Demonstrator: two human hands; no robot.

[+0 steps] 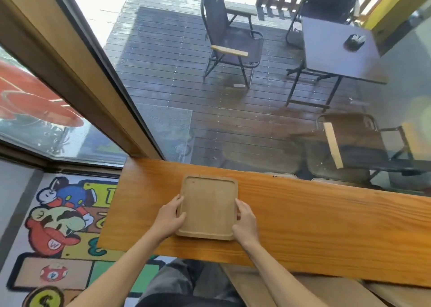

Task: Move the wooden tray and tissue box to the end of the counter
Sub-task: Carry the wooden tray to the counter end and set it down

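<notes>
A long wooden counter (pixel 303 232) runs from its left end, beside the window frame (pixel 77 73), across to the right edge of the view, its far side set against a large pane of glass (pixel 186 73). Beyond the glass lies a dark plank deck (pixel 163 62) with folding chairs (pixel 231 43) and a small square table (pixel 338 48). Below the counter's left end the floor carries a cartoon-patterned mat (pixel 58 225). On the counter, a short way in from the left end, lies the wooden tray (pixel 207 207), flat and empty, a rounded rectangle with a shallow raised rim. Its long axis runs from the near edge of the counter toward the glass, across the counter's length; its near short side lies close to the counter's near edge, and its far short side stops short of the glass. Bare counter shows to the left of the tray, up to the end, and a much longer bare stretch extends to the right. The left hand (pixel 169 218) grips the tray's left long side, fingers curled on the rim; the right hand (pixel 245 220) grips the right long side likewise. The tissue box is not in view.
</notes>
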